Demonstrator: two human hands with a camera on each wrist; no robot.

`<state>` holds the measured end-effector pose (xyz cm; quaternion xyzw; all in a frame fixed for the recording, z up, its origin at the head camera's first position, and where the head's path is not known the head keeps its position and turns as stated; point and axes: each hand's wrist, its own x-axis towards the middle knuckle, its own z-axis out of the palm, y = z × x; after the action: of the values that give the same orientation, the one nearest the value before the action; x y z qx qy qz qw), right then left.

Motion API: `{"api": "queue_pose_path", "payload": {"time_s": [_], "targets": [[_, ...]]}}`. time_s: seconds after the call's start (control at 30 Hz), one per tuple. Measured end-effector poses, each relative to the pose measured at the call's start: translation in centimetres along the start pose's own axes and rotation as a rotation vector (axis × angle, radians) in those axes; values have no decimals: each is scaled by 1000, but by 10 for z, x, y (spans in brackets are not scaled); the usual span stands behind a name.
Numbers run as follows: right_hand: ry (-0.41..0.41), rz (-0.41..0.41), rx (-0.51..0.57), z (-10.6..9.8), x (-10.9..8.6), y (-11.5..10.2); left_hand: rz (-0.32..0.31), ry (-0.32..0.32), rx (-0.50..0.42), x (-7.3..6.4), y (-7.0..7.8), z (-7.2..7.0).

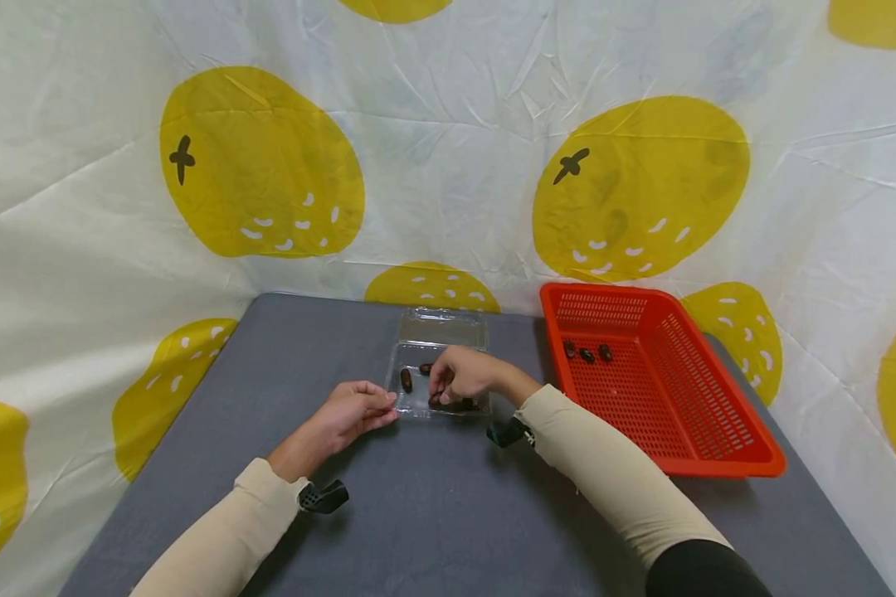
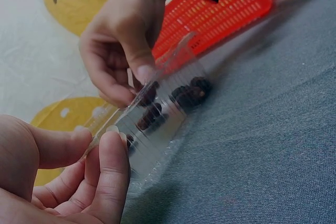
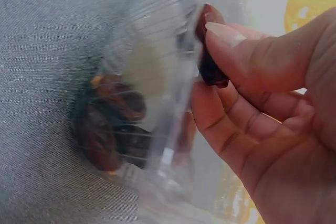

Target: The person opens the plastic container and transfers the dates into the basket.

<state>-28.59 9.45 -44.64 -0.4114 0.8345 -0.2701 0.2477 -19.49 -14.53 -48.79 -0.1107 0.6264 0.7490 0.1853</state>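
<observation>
Right-hand fingers (image 3: 211,109) partly hide the dark date (image 3: 211,71) they pinch.

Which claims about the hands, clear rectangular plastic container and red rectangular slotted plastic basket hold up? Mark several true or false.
1. The right hand pinches a glossy dark-brown oval date. True.
2. The left hand touches nothing. False: it pinches the edge of the container.
3. Three dark dates lie in the basket. True.
4. The container is closed. False: its transparent lid is open.
5. The basket stands left of the container. False: it stands to the right.
</observation>
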Motion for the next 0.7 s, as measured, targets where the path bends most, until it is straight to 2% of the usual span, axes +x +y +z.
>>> {"api": "queue_pose_path", "payload": {"time_s": [0.2,0.53,0.7], "targets": [[76,15,52,-9,-13,-5,1,-2,0,0,0,1],[154,-1,121,-27,-35,-8,-3,-8,6,-2,1,2],[195,24,176,-34,-46,-7,1,-14,4,-3,2,1]]}}
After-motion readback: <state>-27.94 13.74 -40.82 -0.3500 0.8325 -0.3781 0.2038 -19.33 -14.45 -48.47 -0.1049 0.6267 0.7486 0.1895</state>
